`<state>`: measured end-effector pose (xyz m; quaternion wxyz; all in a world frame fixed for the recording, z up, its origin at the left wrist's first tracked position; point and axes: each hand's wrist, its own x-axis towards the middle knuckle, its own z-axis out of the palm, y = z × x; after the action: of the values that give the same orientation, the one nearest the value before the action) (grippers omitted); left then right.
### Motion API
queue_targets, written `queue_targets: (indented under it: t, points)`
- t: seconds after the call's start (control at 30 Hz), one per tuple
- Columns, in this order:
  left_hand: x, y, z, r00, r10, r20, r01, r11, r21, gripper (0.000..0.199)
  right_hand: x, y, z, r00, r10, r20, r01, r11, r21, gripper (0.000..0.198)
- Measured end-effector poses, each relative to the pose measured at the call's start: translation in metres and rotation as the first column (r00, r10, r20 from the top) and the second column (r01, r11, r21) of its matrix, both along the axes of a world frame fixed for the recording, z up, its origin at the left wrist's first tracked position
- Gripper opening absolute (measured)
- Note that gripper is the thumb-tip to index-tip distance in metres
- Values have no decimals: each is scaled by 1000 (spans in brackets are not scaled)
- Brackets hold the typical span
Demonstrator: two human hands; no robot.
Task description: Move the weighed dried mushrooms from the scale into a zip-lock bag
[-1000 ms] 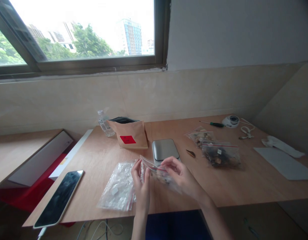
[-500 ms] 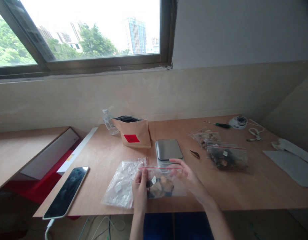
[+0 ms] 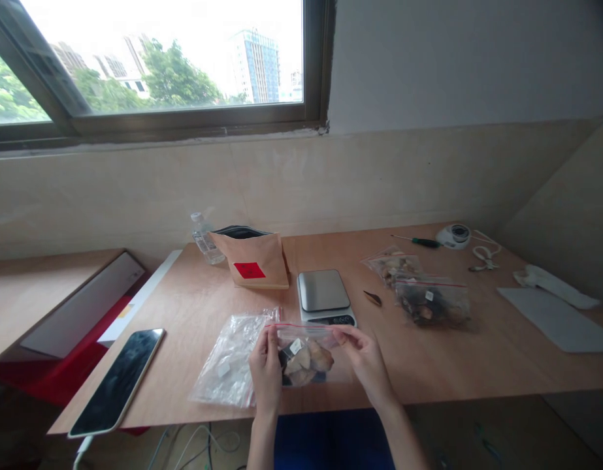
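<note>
Small clear zip bag [image 3: 306,356] with a red seal line, brown chunks and a white tag inside, held up just above the near edge of the tabletop [image 3: 477,365]. Pinched at its upper left corner by the left hand [image 3: 266,369], grip clenched on the plastic; pinched at its upper right corner by the right hand [image 3: 362,356], grip likewise closed on the seal strip. Bag stretched flat between the two hands, seal line on top and roughly level.

Just left, touching the left hand: a pile of empty clear bags [image 3: 230,359] lying flat. Just behind the bag: a kitchen scale [image 3: 325,295]. Farther back, a brown paper pouch [image 3: 252,261] with a red label and a water bottle [image 3: 203,238]. To the right, well apart, two filled bags [image 3: 423,297]. Far left, a phone [image 3: 117,382] lying at the tabletop's edge.
</note>
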<state>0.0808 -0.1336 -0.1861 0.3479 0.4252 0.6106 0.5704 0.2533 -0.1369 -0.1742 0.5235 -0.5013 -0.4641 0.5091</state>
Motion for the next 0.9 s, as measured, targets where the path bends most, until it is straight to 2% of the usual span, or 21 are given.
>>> queue_targets:
  t: [0.17, 0.27, 0.43, 0.6, 0.73, 0.9]
  points:
    - [1, -1, -1, 993, -66, 102, 71, 996, -50, 45, 2, 1, -4, 987, -148, 55, 148, 989, 13, 42]
    - [-1, -1, -2, 985, -111, 134, 117, 992, -42, 45, 5, 4, -8, 979, -179, 100, 176, 984, 32, 43]
    - [-2, 0, -1, 970, -185, 159, 196, 979, -55, 41, 11, 6, -13, 974, -180, 139, 173, 983, 61, 45]
    - [-3, 1, -2, 953, -282, 111, 288, 957, -41, 32, 26, 6, -24, 971, -151, 187, 150, 988, 21, 48]
    - [-6, 2, -4, 958, -275, 84, 279, 959, -40, 30, 41, 4, -28, 967, -119, 227, 119, 993, 16, 42]
    - [-8, 3, -7, 954, -267, 138, 272, 962, -17, 29, 50, 0, -27, 953, -83, 292, 79, 997, 25, 37]
